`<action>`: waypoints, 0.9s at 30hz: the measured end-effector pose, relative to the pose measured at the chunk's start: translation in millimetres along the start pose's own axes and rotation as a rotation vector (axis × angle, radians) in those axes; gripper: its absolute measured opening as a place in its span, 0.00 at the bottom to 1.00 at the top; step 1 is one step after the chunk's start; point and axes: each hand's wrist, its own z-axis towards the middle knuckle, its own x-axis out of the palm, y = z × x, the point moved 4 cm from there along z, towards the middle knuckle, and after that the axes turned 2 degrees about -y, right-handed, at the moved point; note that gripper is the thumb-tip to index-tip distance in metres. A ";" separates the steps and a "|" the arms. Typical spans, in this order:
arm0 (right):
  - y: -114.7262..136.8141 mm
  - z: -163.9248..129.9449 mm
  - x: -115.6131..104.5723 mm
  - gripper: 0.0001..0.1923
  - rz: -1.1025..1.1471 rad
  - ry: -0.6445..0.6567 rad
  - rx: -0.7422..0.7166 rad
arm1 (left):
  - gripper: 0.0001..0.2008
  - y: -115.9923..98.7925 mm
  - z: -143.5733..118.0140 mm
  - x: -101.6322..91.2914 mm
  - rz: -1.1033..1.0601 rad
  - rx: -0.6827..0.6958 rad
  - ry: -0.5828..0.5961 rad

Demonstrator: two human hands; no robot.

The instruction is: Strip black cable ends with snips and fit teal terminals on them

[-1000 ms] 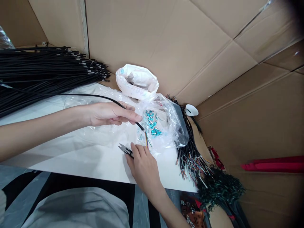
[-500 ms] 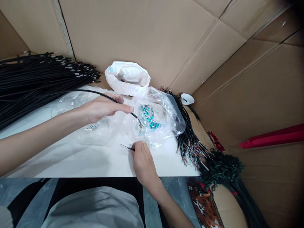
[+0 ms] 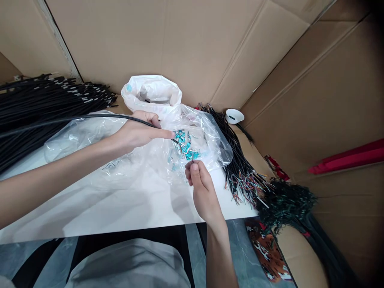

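Note:
My left hand (image 3: 138,134) grips a long black cable (image 3: 75,118) near its end. The cable's tip, with thin coloured wires, points into a clear plastic bag (image 3: 210,140) of small teal connectors (image 3: 184,146). My right hand (image 3: 201,188) is at the bag's near edge. Its thumb and fingers are pinched on a small part that is too small to identify. The snips are hidden from view.
A big bundle of black cables (image 3: 45,100) lies at the left. A white bag (image 3: 153,92) stands behind the clear one. Cables with stripped coloured ends (image 3: 243,180) are heaped at the right, beside a small white cup (image 3: 234,116). Cardboard walls (image 3: 210,48) enclose the white table (image 3: 120,208).
My right hand rose from the table to the bag's edge, and the snips' blades no longer show. My left hand pushed the cable tip further into the connectors. The view shifted right.

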 end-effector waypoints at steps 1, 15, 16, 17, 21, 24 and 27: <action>-1.5 4.6 2.7 0.19 0.010 -0.006 0.006 | 0.23 -2.0 1.6 1.9 0.008 -0.002 0.000; -10.8 30.5 19.3 0.23 0.101 -0.170 0.060 | 0.22 2.3 16.9 8.5 0.007 0.039 0.003; -11.0 30.6 20.6 0.23 0.110 -0.179 0.068 | 0.22 0.4 16.2 8.9 0.009 0.032 0.007; -11.1 30.8 21.7 0.23 0.119 -0.188 0.074 | 0.22 -1.9 15.4 9.4 0.012 0.024 0.013; -11.0 30.8 24.9 0.22 0.146 -0.223 0.080 | 0.22 -10.8 12.8 9.9 0.027 0.011 -0.001; -11.2 30.3 26.4 0.22 0.151 -0.233 0.081 | 0.22 -12.0 13.0 10.0 0.030 -0.006 -0.022; -11.4 30.1 27.1 0.21 0.154 -0.239 0.081 | 0.22 -9.6 14.0 9.9 0.040 0.004 -0.024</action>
